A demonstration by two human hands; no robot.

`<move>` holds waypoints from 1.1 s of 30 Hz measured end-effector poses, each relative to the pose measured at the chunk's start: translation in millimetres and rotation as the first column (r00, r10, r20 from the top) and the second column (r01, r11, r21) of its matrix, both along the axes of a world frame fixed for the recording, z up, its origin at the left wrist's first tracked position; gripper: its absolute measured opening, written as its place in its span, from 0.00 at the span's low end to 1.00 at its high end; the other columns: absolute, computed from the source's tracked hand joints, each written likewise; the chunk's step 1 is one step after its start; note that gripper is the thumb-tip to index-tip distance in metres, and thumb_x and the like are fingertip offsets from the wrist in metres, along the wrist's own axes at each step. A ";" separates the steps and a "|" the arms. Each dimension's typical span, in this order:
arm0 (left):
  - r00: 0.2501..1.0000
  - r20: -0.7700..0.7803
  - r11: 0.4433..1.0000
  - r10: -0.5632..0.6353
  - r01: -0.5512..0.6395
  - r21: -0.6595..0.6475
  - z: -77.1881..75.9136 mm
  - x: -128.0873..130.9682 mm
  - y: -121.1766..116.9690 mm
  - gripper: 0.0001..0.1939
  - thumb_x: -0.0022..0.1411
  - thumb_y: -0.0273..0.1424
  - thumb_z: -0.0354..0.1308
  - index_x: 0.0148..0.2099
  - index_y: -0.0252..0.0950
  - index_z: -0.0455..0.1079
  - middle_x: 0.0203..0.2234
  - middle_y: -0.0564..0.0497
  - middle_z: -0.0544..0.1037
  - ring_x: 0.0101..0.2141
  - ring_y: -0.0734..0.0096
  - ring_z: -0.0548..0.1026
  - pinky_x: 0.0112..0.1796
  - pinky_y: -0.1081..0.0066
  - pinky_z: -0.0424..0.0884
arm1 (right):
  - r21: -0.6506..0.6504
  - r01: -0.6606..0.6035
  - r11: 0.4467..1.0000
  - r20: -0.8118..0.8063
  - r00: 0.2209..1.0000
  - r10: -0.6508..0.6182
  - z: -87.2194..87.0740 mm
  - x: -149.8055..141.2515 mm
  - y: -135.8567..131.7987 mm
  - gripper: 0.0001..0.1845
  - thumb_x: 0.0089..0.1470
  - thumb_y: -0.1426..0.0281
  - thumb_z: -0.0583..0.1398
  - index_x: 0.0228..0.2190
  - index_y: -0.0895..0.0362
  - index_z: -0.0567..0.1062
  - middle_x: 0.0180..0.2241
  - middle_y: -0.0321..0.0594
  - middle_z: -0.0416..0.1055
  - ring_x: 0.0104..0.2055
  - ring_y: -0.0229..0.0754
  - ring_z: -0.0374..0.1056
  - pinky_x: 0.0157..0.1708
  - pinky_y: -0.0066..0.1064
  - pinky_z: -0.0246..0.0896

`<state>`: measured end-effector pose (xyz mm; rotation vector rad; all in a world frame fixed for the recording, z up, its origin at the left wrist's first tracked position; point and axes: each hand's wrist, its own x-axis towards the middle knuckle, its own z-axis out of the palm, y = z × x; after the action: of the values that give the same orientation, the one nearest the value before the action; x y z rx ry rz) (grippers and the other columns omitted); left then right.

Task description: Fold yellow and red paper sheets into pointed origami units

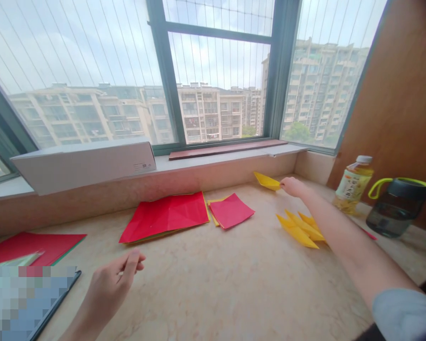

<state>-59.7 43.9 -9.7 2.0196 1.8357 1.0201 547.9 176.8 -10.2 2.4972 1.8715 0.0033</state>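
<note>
Paper edge (pixel 268 182) (yellow) against right hand (pixel 293 187)

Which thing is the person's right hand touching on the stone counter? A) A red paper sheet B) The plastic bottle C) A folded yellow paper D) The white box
C: the right hand reaches to the back of the stone counter, its fingers meeting a folded yellow paper.

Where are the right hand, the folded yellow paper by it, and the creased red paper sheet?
right hand (pixel 293 187), head view, back of hand
folded yellow paper (pixel 267 181), head view, middle
creased red paper sheet (pixel 165 217), head view, middle
</note>
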 end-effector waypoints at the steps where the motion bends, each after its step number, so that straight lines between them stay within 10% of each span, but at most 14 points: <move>1: 1.000 0.000 1.000 0.001 -0.001 -0.001 0.4 0.3 -0.5 0.24 0.61 0.50 0.48 0.30 0.39 0.77 0.23 0.49 0.82 0.30 0.58 0.81 0.32 0.68 0.75 | 0.005 0.002 1.000 -0.005 1.000 -0.002 0.9 1.3 1.1 0.16 0.63 0.64 0.59 0.50 0.57 0.71 0.51 0.45 0.69 0.48 0.45 0.70 0.46 0.43 0.69; 33: 0.993 -0.013 0.990 -0.118 0.119 0.071 0.6 7.0 -10.4 0.23 0.65 0.45 0.47 0.30 0.36 0.76 0.23 0.50 0.81 0.28 0.63 0.81 0.31 0.70 0.72 | 0.032 0.013 0.999 0.049 0.999 -0.015 -0.1 -11.7 -8.9 0.16 0.61 0.69 0.54 0.43 0.60 0.79 0.45 0.57 0.76 0.47 0.51 0.73 0.43 0.37 0.65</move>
<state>-52.7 33.5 -9.1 2.1487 1.6828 1.0599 536.2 167.9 -10.3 2.5064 1.8496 0.0934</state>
